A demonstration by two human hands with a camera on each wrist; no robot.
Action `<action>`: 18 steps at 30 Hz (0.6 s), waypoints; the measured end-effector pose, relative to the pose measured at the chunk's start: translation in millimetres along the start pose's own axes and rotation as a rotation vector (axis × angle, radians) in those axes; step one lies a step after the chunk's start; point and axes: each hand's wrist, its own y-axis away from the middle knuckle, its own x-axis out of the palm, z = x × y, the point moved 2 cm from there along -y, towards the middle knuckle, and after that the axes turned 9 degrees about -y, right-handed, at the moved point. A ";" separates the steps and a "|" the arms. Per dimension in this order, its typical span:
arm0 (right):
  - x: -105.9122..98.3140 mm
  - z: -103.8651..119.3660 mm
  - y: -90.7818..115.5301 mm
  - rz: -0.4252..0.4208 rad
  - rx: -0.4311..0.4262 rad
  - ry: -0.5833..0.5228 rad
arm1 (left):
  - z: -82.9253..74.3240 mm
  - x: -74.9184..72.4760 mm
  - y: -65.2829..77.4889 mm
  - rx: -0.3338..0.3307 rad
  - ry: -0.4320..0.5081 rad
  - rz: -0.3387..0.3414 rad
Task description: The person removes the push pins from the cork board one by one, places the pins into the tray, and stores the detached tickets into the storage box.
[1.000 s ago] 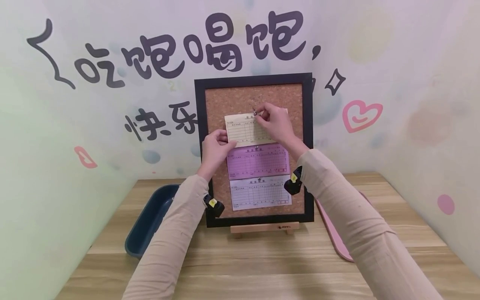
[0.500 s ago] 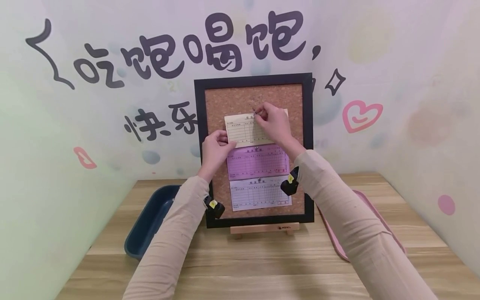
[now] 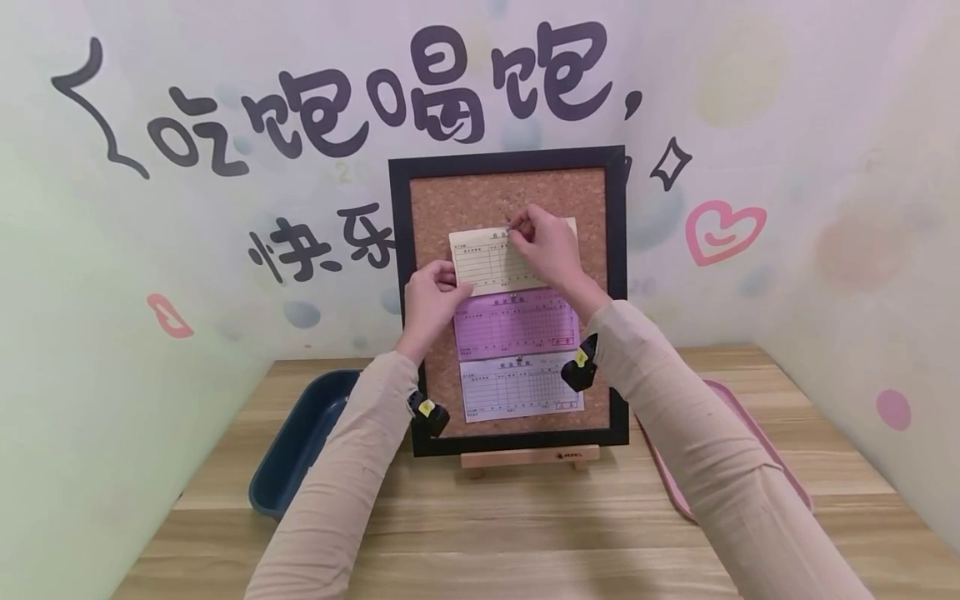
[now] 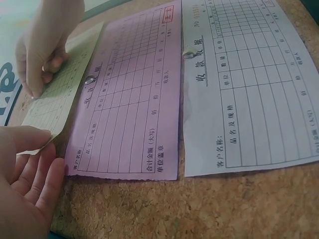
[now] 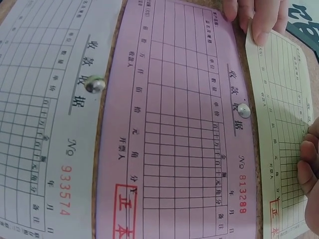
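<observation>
A black-framed corkboard (image 3: 480,196) stands upright with three receipt slips on it. My left hand (image 3: 429,304) pinches the lower left corner of the top, yellow receipt slip (image 3: 478,262), thumb in front and fingers behind. At its top edge my right hand (image 3: 553,246) pinches a small pushpin, mostly hidden by the fingertips; a pale bit shows there in the left wrist view. Below are a pink receipt slip (image 3: 517,329) and a white receipt slip (image 3: 510,392). Silver pushpins hold both, one on the pink slip (image 5: 243,110) and another on the white (image 5: 94,84).
Under the corkboard is a small wooden stand (image 3: 525,457) on the wood-grain table (image 3: 525,533). To the left lies a dark blue tray (image 3: 270,483), partly behind the left sleeve. A pink tray (image 3: 675,487) lies right, partly behind the right sleeve.
The right forearm and wrist have shifted slightly left, and less of the pushpin shows at the right fingertips. My left hand and the receipt slips stay in place.
</observation>
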 end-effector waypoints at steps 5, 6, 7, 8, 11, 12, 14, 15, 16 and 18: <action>-0.5 -0.3 0.0 -0.001 -0.017 0.001 | -0.5 0.0 -0.2 0.008 -0.008 -0.006; -0.5 -0.5 0.0 -0.002 -0.019 0.002 | -0.6 0.1 -0.1 0.007 -0.010 -0.006; -0.6 -0.8 0.0 -0.002 -0.019 0.003 | -0.7 0.3 0.0 0.005 -0.011 -0.005; -0.6 -1.2 0.0 -0.002 -0.019 0.003 | -0.5 0.4 0.0 0.002 -0.012 -0.004; -0.6 -1.9 0.2 0.000 -0.015 0.002 | -0.2 0.7 -0.1 -0.001 -0.021 -0.002; -0.4 -2.0 0.0 0.003 -0.014 -0.001 | 0.1 0.8 -0.2 -0.001 -0.022 -0.001; -0.2 -2.3 -0.3 0.011 -0.011 -0.002 | 0.6 0.6 -0.2 -0.001 -0.021 -0.001; -0.1 -2.4 -0.6 0.016 -0.009 -0.002 | 0.6 0.4 -0.1 -0.001 -0.020 -0.001; -0.1 -2.4 -1.1 0.023 -0.005 0.000 | 0.7 0.4 -0.2 0.001 -0.019 0.000; -0.3 -1.9 -1.9 0.039 0.014 -0.002 | 1.0 -0.3 -0.1 0.003 -0.018 0.000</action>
